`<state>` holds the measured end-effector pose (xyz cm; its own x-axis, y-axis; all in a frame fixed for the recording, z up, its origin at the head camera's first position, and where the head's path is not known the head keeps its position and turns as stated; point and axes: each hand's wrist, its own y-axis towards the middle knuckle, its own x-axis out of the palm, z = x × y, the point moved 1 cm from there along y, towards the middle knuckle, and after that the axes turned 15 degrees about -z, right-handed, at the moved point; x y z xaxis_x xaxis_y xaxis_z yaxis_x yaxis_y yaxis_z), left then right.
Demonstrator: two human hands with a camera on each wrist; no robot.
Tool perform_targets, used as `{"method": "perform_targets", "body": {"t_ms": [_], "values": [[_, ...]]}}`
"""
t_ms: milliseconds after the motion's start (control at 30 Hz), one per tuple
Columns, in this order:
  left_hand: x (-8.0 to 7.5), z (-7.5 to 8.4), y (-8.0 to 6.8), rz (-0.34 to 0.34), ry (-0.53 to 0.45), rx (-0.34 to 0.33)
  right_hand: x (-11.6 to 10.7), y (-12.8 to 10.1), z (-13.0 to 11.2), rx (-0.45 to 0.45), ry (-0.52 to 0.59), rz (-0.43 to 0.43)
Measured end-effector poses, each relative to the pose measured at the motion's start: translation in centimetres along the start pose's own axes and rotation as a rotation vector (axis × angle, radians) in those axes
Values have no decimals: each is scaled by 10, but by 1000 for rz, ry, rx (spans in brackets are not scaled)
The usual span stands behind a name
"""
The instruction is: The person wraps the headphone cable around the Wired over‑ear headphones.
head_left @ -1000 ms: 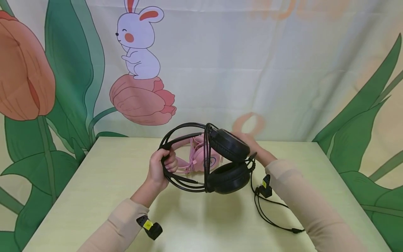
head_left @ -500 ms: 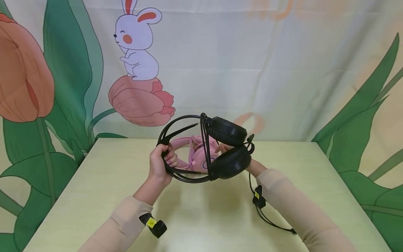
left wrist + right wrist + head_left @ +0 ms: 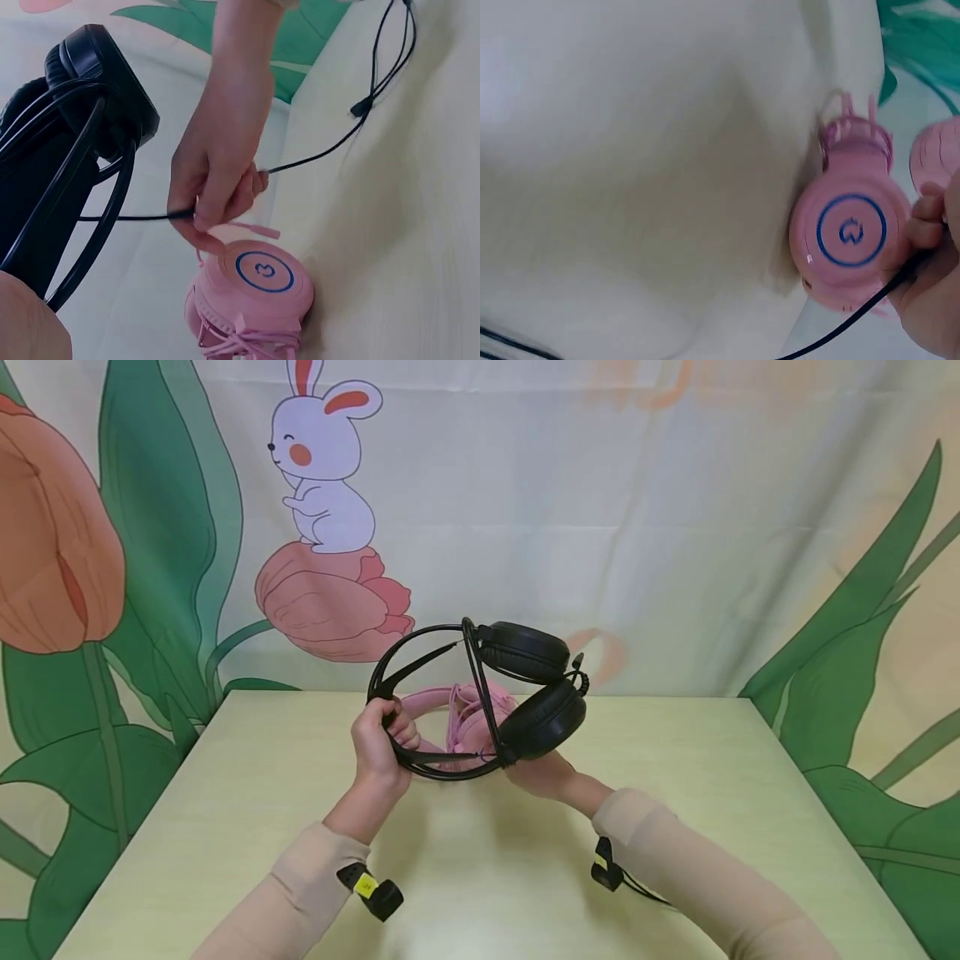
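Note:
A pair of black over-ear headphones [image 3: 543, 722] is held up above the table, ear cups to the right. My left hand [image 3: 381, 743] grips its headband at the left. Loops of black cable run round the headband beside the ear cups. Below the cups is my right hand [image 3: 543, 777], its fingers hidden in the head view. In the left wrist view that right hand [image 3: 221, 150] pinches the black cable [image 3: 315, 157], which trails down to the table. Pink headphones [image 3: 847, 240] with a blue ring logo lie on the table behind, close to the right fingers.
The pale table [image 3: 480, 877] ends at a printed curtain [image 3: 675, 527] with a rabbit and tulips. A small black camera sits on the left wrist [image 3: 371, 892] and another on the right wrist [image 3: 606, 864].
The headphones have risen and tilted slightly left in my left hand. My right hand has passed from behind the ear cups to below them, drawing the cable along.

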<state>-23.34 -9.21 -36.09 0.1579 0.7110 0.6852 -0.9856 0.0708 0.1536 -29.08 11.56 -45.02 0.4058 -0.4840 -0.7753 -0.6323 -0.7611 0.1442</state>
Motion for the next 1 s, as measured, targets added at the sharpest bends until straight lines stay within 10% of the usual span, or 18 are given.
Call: {"method": "perform_targets", "body": {"t_ms": [200, 533, 1000], "values": [[-7, 3, 3, -4, 23, 34, 10, -2, -25, 172, -309, -11], [-14, 9, 11, 49, 94, 112, 14, -14, -47, 117, -252, -134], [-18, 9, 15, 186, 175, 163, 11, -26, -70, 91, -171, -81]]}}
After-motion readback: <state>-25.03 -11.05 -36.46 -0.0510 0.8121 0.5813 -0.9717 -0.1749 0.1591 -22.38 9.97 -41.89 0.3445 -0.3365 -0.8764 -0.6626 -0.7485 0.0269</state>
